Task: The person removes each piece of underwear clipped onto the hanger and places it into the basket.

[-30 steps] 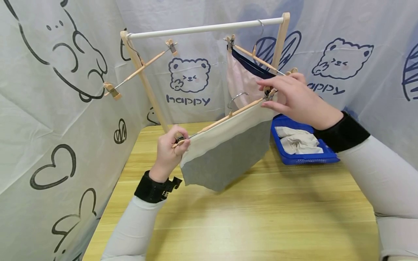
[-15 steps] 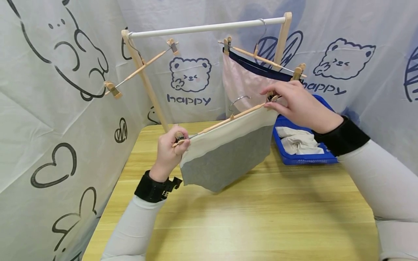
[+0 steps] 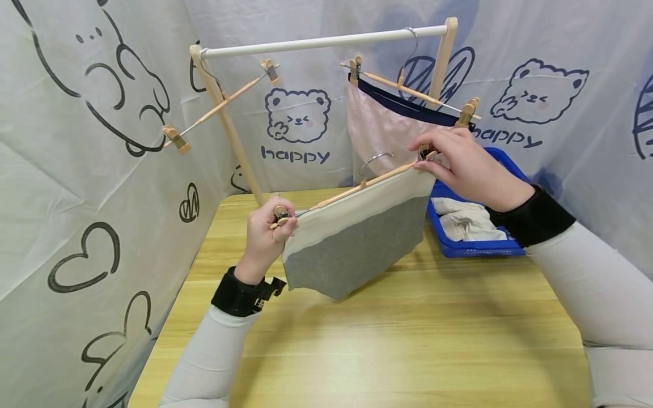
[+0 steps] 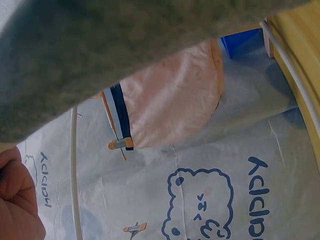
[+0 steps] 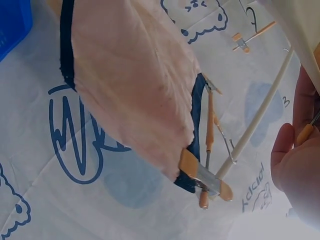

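I see the clip hanger, carrying the cream-and-grey cloth, running from 8 to 2 o'clock above the table, my left hand clenched round its near clip, my right hand pinching the far clip.

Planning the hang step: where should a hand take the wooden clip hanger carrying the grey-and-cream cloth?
Probably the wooden bar beside the metal hook, coming from above. The left hand and right hand pinch the end clips, the cloth hangs below, so only the bar's top middle is free.
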The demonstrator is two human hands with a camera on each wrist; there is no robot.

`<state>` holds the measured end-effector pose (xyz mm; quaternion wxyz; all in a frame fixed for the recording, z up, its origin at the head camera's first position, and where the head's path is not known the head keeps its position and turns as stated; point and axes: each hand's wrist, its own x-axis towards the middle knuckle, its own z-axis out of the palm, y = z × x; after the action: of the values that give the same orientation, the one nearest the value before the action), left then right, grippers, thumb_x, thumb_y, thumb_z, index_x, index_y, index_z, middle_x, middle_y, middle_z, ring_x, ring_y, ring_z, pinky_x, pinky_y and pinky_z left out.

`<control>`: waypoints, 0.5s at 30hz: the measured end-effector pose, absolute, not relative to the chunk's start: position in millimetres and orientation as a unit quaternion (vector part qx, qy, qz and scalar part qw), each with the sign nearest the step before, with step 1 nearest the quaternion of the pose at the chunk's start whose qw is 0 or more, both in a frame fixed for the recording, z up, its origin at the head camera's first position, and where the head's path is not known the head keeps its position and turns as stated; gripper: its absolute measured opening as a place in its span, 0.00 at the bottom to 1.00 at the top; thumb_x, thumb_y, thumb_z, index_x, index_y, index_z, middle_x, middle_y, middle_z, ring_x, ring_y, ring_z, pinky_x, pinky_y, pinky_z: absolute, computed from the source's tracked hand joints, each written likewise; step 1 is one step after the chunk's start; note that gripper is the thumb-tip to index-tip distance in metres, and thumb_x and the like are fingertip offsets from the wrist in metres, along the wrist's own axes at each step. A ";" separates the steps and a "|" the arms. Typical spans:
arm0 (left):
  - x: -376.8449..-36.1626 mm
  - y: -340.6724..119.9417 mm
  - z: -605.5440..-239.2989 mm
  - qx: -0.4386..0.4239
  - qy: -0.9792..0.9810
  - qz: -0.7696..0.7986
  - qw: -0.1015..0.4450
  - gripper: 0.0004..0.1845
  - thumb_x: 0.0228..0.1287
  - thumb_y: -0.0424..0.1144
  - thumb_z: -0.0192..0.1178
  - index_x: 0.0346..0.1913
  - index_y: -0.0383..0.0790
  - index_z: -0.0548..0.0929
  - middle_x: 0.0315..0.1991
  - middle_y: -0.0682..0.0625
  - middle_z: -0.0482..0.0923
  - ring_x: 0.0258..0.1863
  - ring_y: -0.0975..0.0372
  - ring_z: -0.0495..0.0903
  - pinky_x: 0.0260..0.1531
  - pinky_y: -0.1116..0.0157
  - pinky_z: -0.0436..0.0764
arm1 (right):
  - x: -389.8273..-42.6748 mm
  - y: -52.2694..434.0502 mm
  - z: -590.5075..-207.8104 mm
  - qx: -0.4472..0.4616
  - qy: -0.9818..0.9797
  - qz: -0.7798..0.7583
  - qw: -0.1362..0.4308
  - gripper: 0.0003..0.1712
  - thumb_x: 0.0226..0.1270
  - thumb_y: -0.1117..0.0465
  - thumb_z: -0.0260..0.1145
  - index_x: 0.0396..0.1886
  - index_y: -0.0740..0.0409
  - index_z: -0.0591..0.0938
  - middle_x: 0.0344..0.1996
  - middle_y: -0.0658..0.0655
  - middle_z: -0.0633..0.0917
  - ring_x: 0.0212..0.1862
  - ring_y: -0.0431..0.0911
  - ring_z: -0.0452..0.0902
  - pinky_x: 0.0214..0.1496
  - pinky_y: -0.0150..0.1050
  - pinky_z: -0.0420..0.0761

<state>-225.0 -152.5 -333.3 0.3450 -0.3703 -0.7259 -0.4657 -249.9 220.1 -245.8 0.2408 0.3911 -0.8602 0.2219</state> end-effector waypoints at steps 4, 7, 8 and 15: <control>-225.4 -151.9 -334.4 -0.369 -0.722 -0.472 0.346 0.33 0.73 0.64 0.54 0.32 0.32 0.75 0.23 0.44 0.72 0.19 0.71 0.62 0.17 0.71 0.59 | -250.2 220.5 -247.1 0.399 -0.855 0.222 0.245 0.19 0.65 0.73 0.70 0.54 0.63 0.78 0.48 0.60 0.84 0.48 0.54 0.80 0.62 0.55 0.62; -225.8 -151.6 -335.4 -0.369 -0.721 -0.472 0.348 0.33 0.73 0.64 0.55 0.32 0.32 0.76 0.23 0.44 0.72 0.20 0.71 0.62 0.17 0.70 0.58 | -250.8 220.6 -248.1 0.402 -0.853 0.219 0.249 0.19 0.65 0.73 0.71 0.54 0.64 0.78 0.48 0.61 0.84 0.47 0.55 0.80 0.63 0.56 0.63; -225.9 -151.6 -335.8 -0.368 -0.721 -0.471 0.349 0.33 0.73 0.64 0.55 0.32 0.32 0.76 0.23 0.44 0.72 0.20 0.71 0.62 0.17 0.70 0.58 | -251.1 220.6 -248.5 0.403 -0.853 0.218 0.251 0.20 0.65 0.73 0.71 0.54 0.64 0.78 0.48 0.61 0.84 0.47 0.55 0.80 0.63 0.57 0.63; -226.4 -151.8 -336.5 -0.368 -0.722 -0.472 0.348 0.33 0.73 0.64 0.56 0.31 0.31 0.75 0.22 0.44 0.72 0.20 0.71 0.61 0.17 0.70 0.58 | -251.5 221.0 -250.4 0.399 -0.856 0.219 0.247 0.20 0.65 0.73 0.71 0.56 0.64 0.78 0.48 0.61 0.84 0.46 0.54 0.80 0.62 0.57 0.63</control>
<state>-226.4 -151.8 -336.5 0.3479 -0.3679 -0.7220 -0.4716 -251.5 221.0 -250.4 0.2469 0.3989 -0.8556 0.2187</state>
